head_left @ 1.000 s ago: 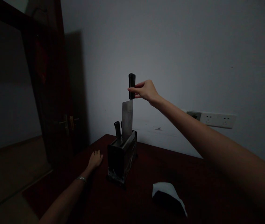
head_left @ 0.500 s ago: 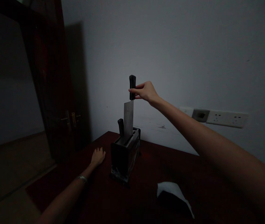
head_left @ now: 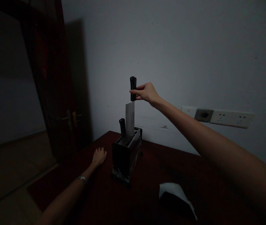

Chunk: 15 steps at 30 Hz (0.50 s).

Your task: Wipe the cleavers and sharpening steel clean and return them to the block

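My right hand (head_left: 146,92) pinches the black handle of a cleaver (head_left: 130,117) between thumb and fingers. The cleaver stands upright, its wide grey blade mostly above a dark knife block (head_left: 121,159) and the lower end down in a slot. In front of the blade, a second knife (head_left: 122,126) sits in the same block with just its black handle showing. On the table to the left of the block lies my left hand (head_left: 99,156), palm down, fingers spread a little and holding nothing. A bracelet circles that wrist.
The dark red table (head_left: 147,165) meets a pale wall (head_left: 182,56) carrying a row of sockets (head_left: 231,118). A white, folded sheet-like piece (head_left: 176,190) lies at the front right. Beyond the table's left edge is a dark door (head_left: 62,93) with a handle.
The view has shifted very slightly. My right hand keeps its grip on the cleaver at about the same height, and my left hand stays on the table.
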Available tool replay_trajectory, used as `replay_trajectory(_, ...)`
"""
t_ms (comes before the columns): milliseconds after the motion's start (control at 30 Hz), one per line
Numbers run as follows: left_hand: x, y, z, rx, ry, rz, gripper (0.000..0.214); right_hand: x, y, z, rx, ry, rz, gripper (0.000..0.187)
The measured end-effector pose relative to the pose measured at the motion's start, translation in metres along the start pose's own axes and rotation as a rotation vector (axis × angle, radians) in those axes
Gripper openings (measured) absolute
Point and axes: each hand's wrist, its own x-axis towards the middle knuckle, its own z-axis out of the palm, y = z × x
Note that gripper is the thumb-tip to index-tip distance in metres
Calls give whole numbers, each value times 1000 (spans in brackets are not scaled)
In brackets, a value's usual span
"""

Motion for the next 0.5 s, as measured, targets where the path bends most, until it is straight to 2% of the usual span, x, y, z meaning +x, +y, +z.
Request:
replay_trajectory(200,0,0,-1,-1,4,1,47,0,4,3,-5,-1,1,24)
replay_trajectory(500,-1,2,-4,7,15,16,46,0,7,5,6,-15,4,19)
